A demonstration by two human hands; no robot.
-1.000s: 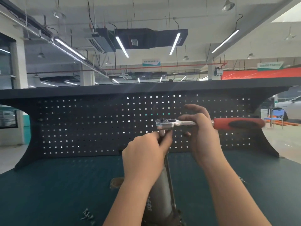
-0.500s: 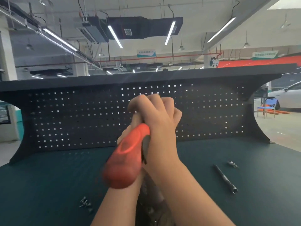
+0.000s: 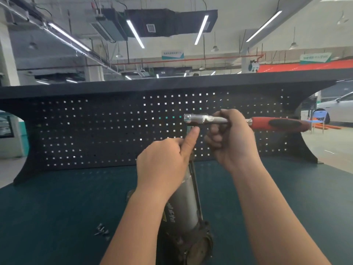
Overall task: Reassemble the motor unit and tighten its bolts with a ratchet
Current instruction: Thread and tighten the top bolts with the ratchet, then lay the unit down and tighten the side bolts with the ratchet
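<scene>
Tightening an end bolt on the grey cylindrical metal motor unit (image 3: 183, 199), standing tilted on the dark teal table (image 3: 57, 207), black flanged end (image 3: 194, 243) nearest the camera. Left hand (image 3: 162, 165) gripping the upper end of the body, thumb (image 3: 191, 138) pointing up under the ratchet head. Right hand (image 3: 231, 138) grasping the chrome shank of the red-and-black-handled ratchet (image 3: 210, 119), not the handle. Seating on the bolt hidden. Risking: choked-up grip giving weak torque; socket camming off and pinching the thumb; motor twisting or tipping under load; loose silver bolts (image 3: 102, 231) getting knocked by the forearm.
</scene>
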